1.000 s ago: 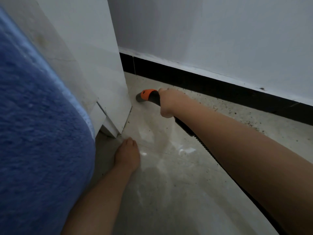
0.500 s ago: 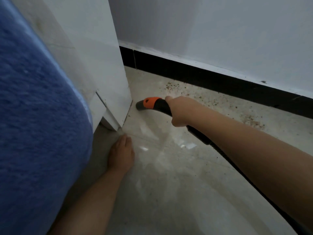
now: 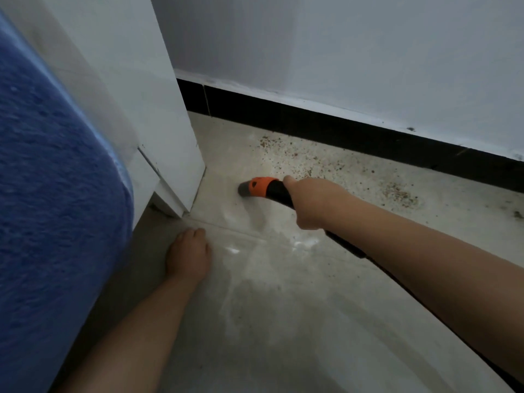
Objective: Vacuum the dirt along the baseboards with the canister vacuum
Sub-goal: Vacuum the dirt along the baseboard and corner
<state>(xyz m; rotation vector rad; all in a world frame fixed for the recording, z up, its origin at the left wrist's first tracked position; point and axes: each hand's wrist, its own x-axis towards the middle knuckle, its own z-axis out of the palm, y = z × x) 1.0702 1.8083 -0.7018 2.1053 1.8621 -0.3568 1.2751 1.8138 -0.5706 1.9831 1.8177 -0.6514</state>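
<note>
A: Which step is this?
B: Mid-pass. Right hand (image 3: 310, 204) grips the vacuum nozzle (image 3: 256, 188), just short of the dirt (image 3: 300, 163) lying along the baseboard (image 3: 312, 123). Left hand (image 3: 188, 255) rests on the floor (image 3: 283, 307), fingers curled under.
A: Next?
B: Probably swing the nozzle toward the baseboard, into the crumbs.

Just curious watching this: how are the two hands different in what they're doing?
The right hand is curled round the black vacuum hose behind its orange nozzle; the left hand holds nothing. The right hand is raised off the floor; the left hand rests on it. Both are bare.
</note>
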